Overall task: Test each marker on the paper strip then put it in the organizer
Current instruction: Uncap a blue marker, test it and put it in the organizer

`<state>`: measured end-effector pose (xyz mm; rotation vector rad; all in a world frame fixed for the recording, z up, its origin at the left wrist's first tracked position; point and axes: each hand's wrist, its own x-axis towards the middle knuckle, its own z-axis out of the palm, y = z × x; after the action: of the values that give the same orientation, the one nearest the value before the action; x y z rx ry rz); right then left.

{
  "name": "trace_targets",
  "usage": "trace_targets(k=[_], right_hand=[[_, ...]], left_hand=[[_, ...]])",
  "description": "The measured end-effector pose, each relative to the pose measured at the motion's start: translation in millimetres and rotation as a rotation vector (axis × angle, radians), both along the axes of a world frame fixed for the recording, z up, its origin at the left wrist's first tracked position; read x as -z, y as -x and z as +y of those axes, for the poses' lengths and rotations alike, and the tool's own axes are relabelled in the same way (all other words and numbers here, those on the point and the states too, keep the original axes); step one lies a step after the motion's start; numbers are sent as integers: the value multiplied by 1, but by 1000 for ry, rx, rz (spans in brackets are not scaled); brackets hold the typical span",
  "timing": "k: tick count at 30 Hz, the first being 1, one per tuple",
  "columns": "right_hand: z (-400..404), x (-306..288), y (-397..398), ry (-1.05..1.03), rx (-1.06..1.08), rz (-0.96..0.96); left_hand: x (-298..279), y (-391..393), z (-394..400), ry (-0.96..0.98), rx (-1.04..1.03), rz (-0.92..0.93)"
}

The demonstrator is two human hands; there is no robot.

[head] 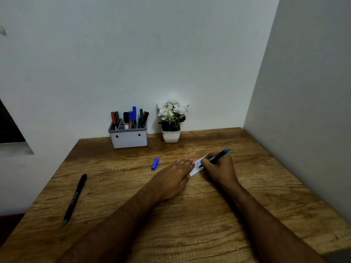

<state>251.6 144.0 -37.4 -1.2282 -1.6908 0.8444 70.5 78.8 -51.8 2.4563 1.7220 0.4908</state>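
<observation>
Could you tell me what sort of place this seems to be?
Probably a home or office desk in a corner: a wooden table against plain walls, a grey organizer of markers, and a small potted plant.

Right hand [218, 168] writes with marker [215, 157] on strip [197, 166] (left hand [173, 176] pressing flat).

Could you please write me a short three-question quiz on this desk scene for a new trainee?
1. True or false: the left hand lies flat on the paper strip.
2. Which hand grips the marker being tested?
3. The loose blue cap lies: A) in the grey organizer; B) on the wooden table, left of the hands; C) beside the flower pot.

Key: 1 true; 2 the right hand; 3 B.
</observation>
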Motion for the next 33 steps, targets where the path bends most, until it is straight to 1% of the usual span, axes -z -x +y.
trace_targets(k=[8,12,25,33], right_hand=[[4,2,1,14,62,2],[4,1,1,41,60,5],[7,2,1,24,107,-24],[6,2,0,33,117,-6]], left_hand=[[2,1,3,12,-3,0],[3,1,3,4,5,5],[5,2,3,-1,12,3],[4,1,3,-6,3,-5]])
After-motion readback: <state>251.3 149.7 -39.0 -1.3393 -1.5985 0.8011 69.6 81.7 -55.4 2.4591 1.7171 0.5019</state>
